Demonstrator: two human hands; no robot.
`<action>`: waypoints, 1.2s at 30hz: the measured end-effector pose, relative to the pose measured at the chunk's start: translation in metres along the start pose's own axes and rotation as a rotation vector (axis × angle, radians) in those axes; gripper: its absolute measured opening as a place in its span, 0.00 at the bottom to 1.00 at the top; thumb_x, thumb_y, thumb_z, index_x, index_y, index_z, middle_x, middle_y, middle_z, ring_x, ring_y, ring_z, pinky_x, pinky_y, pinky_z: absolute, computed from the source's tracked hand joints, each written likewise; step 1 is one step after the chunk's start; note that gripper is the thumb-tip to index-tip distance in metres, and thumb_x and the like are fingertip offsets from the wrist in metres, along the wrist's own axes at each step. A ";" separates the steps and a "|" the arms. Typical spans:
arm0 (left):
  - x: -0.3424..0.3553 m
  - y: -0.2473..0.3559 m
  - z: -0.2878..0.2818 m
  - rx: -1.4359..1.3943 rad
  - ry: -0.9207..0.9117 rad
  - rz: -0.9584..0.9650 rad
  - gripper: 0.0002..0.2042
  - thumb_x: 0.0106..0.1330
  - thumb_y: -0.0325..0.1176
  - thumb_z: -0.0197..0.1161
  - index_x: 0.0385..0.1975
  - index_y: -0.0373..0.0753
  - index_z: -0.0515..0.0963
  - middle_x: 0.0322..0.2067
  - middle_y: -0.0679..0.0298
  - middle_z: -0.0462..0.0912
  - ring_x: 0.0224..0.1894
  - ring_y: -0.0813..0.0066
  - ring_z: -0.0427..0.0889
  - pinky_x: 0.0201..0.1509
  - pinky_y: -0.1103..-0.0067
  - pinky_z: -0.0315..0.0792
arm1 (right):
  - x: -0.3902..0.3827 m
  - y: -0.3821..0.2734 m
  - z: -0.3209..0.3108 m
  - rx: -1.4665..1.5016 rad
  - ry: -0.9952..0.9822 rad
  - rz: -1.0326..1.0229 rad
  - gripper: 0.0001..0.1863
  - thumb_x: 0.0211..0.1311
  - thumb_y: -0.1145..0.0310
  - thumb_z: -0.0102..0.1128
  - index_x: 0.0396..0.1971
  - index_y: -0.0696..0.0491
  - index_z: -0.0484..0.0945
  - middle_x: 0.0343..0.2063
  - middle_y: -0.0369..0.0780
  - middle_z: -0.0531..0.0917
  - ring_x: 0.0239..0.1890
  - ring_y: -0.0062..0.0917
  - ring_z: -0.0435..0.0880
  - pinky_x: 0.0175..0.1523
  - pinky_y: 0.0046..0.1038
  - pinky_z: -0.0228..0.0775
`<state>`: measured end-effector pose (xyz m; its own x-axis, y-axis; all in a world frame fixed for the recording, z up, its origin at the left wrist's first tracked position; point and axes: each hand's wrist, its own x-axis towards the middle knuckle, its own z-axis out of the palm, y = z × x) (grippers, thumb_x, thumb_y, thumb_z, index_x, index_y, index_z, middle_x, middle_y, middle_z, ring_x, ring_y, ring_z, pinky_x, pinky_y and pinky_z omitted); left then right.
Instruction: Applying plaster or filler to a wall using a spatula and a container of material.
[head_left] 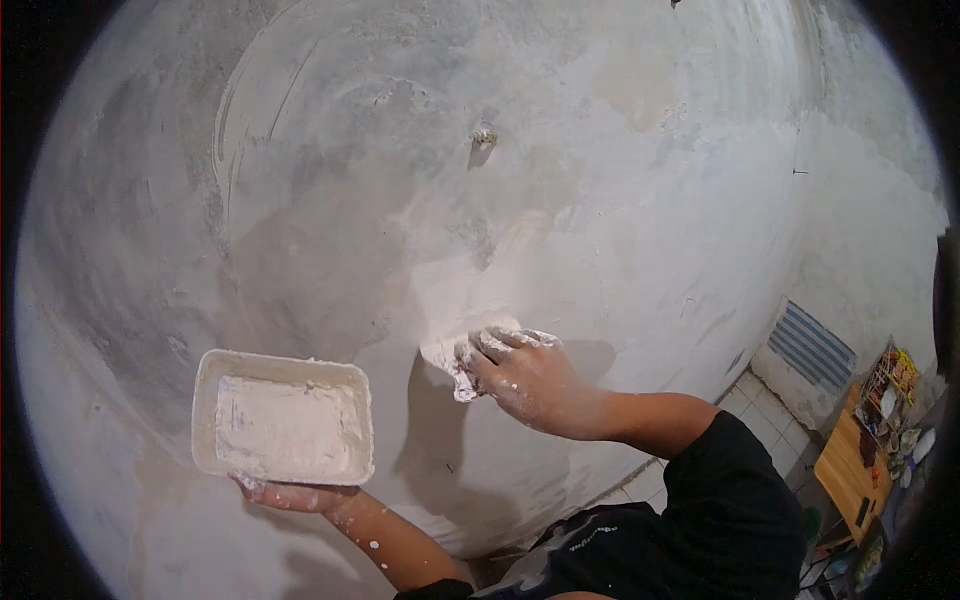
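Note:
My left hand (290,494) supports a pale rectangular plastic tub (369,420) from below, its fingers mostly hidden under the base. Cream-white putty (285,430) lies in the tub, and some is smeared on its rim. My right hand (535,385) is closed on a crumpled, putty-coated rag (445,352), pressed against the grey plastered wall (620,230). The rag's exact kind is hard to make out under the coating. Around it, a lighter patch of wet putty (465,285) shows on the wall. White specks dot both my hands and the left forearm.
A small stub (485,136) sticks out of the wall above my right hand. At the lower right are a blue-striped panel (812,345), a wooden table (850,465) with cluttered items (890,390), and white floor tiles (762,410).

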<state>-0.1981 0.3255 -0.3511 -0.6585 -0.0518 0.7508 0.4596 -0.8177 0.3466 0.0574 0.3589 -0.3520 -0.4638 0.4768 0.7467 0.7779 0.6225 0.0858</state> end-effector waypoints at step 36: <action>0.011 0.014 -0.012 -0.379 -0.021 -0.512 0.34 0.59 0.58 0.44 0.58 0.38 0.60 0.57 0.53 0.61 0.58 0.55 0.62 0.58 0.61 0.63 | 0.062 0.019 -0.054 0.032 0.596 0.515 0.11 0.46 0.76 0.56 0.33 0.57 0.78 0.18 0.49 0.77 0.21 0.42 0.78 0.27 0.32 0.69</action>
<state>-0.2055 0.3069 -0.3449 -0.7250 0.4075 0.5553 -0.1557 -0.8823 0.4441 0.0663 0.3667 -0.2683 0.2643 0.3030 0.9156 0.8162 0.4355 -0.3797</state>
